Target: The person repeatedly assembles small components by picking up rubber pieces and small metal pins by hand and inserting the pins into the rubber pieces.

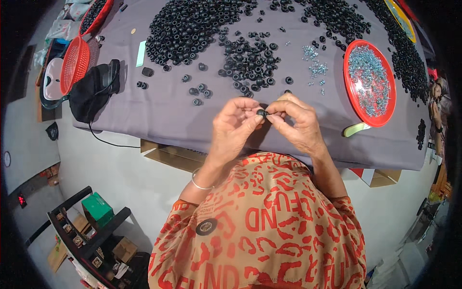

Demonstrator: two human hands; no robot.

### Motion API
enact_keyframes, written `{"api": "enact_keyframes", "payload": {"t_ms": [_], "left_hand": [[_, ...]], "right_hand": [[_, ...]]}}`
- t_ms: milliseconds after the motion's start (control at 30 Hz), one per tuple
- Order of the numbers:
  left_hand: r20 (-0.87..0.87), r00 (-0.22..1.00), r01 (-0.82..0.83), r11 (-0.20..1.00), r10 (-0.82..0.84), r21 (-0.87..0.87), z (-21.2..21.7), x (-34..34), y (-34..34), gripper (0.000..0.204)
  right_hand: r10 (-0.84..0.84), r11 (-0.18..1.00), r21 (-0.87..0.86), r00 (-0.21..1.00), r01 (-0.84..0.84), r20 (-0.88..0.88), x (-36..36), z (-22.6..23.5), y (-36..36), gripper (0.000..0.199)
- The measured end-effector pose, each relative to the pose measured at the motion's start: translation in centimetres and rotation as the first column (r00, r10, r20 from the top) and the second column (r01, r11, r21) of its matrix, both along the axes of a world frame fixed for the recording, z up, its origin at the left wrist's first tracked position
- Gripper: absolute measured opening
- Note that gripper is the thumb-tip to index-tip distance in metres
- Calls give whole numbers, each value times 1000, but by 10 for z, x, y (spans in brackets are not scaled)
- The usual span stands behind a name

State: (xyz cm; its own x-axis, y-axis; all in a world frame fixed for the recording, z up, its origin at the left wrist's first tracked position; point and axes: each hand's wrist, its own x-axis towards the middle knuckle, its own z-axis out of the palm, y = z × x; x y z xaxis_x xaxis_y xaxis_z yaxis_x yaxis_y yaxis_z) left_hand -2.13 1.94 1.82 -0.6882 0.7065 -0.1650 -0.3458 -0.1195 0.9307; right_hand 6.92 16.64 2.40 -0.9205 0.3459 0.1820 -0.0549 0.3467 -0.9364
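Above the table's near edge, my left hand [237, 126] pinches a small round black plastic piece [261, 112] between thumb and fingers. My right hand [294, 121] meets it from the other side, its thumb and forefinger closed at the piece's edge; whatever lies between those fingertips is too small to make out. Just beyond my hands lies a loose cluster of similar black ring-shaped pieces [250, 62], and a much larger heap of them [185, 31] spreads behind it to the left. Small clear bluish pieces [315, 65] are scattered to the right of the cluster.
A red tray [346, 79] of clear pieces stands at the right, with a pale green handle [356, 129] by its near rim. More small black parts [409, 67] line the far right. Left are a black cloth-like bag [91, 94] and a red basket [74, 65]. Cardboard boxes [171, 156] sit below the table.
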Motion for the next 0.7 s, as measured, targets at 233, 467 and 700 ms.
{"api": "enact_keyframes", "payload": {"t_ms": [233, 467, 700], "left_hand": [[-59, 998, 30, 998, -33, -47, 2, 3, 2, 22], [34, 999, 39, 997, -37, -74, -5, 2, 2, 16], [149, 989, 0, 1000, -4, 26, -14, -7, -2, 16]], "right_hand": [[-22, 999, 49, 999, 23, -26, -1, -1, 1, 12], [-11, 999, 39, 997, 9, 77, 1, 1, 2, 13], [-99, 989, 115, 995, 95, 33, -3, 7, 11, 11]]}}
